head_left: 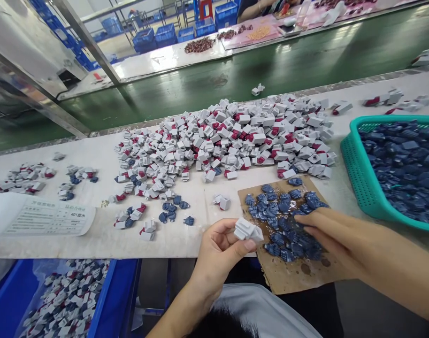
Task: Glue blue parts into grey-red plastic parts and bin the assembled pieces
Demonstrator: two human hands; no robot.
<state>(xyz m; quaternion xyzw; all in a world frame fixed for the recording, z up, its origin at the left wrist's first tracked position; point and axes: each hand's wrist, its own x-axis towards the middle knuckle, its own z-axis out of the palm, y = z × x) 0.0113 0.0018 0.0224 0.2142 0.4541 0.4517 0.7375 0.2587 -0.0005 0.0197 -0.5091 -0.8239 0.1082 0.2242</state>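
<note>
A tuft of dark hair [221, 324] and some pale grey clothing [267, 305] sit lowest and closest. Just above them, the person's hands are well apart from each other. The left hand [218, 249] has a light grey piece [248, 230] clamped between thumb and fingers, held up near the left edge of a cardboard sheet [299, 279]. The right hand [336, 230] reaches down with its fingertips among the dark blue pieces [278, 206] scattered on that sheet — whether it grips one, I cannot tell. The cardboard is stained and wet-looking in places, and it juts past the near edge of the bench [102, 157].

Beyond it lies a broad heap of grey and dark red pieces [232, 136], with a small cluster of dark blue parts [170, 209] to its near left. On the right stands a green basket [355, 173] filled with more dark blue parts.

At the left a white bottle [1, 213] lies on its side. Its label [59, 216] plainly reads "401胶水" — the other printed lines are too blurred to read surely. Below, a blue bin [125, 291] holds mixed grey, red and blue pieces.

A green belt [186, 87] runs behind the bench. Across it, a co-worker's forearm [251, 10] shows beside a pink sheet [242, 40], with blue crates [165, 34] farther back.
</note>
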